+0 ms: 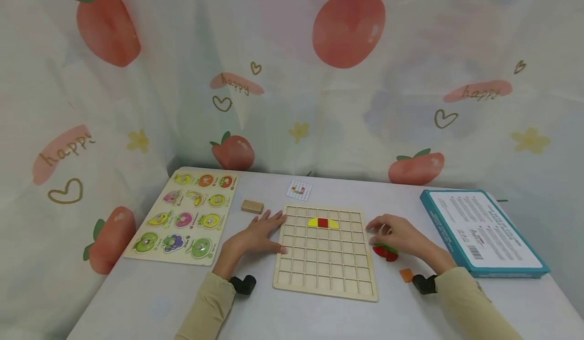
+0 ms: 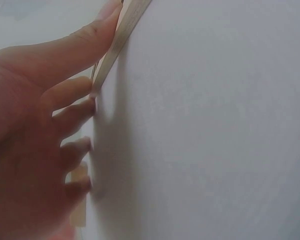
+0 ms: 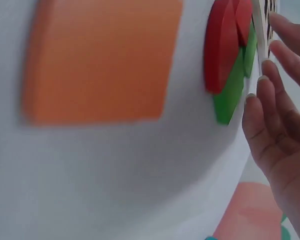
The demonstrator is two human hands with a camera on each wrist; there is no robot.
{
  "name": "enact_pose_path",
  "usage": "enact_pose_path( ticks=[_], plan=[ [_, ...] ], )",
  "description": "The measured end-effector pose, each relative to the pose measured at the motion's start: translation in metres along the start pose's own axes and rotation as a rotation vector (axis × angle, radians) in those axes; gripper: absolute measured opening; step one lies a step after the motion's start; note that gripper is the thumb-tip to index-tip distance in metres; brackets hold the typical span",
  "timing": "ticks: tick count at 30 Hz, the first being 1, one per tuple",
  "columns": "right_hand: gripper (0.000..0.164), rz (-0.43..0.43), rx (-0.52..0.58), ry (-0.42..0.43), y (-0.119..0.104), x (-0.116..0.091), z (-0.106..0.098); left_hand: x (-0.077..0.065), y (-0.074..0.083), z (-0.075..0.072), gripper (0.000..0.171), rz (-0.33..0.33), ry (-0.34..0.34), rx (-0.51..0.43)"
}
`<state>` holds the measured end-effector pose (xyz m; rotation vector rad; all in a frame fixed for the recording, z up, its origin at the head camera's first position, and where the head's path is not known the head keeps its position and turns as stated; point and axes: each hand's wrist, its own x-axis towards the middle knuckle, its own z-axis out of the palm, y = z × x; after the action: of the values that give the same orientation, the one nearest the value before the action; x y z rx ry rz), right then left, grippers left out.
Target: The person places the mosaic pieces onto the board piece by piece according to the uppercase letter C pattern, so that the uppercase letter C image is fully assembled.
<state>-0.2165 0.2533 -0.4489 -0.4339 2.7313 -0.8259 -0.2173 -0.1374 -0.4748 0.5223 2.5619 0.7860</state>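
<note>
A wooden grid board [image 1: 310, 281] lies in the middle of the table. In its upper part, a red square tile [image 1: 323, 223] sits between two yellow rounded tiles [image 1: 312, 222]. My left hand [image 1: 257, 234] rests at the board's left edge, fingers spread, with the thumb on the rim. At the right edge is my right hand [image 1: 403, 236], its fingers loosely bent and nothing between them. Below those fingers lie red pieces [image 3: 221, 47] and green pieces [image 3: 230, 90] in a small pile. An orange tile [image 1: 406, 275] lies nearer the right wrist.
A fruit puzzle board [image 1: 191, 228] lies on the left. Behind the left hand is a small wooden block [image 1: 252, 206]. A pattern card [image 1: 299, 190] lies beyond the grid board. On the right rests a teal-edged box [image 1: 488, 233]. A printed curtain [image 1: 292, 117] hangs behind the table.
</note>
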Motion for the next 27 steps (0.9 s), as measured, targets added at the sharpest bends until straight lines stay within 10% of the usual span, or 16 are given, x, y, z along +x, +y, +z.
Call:
enact_pose_path(
  ticks=[27],
  plan=[
    [0.013, 0.015, 0.024, 0.027, 0.013, -0.001, 0.004, -0.004, 0.001, -0.001, 0.092, -0.006, 0.018, -0.018]
  ],
)
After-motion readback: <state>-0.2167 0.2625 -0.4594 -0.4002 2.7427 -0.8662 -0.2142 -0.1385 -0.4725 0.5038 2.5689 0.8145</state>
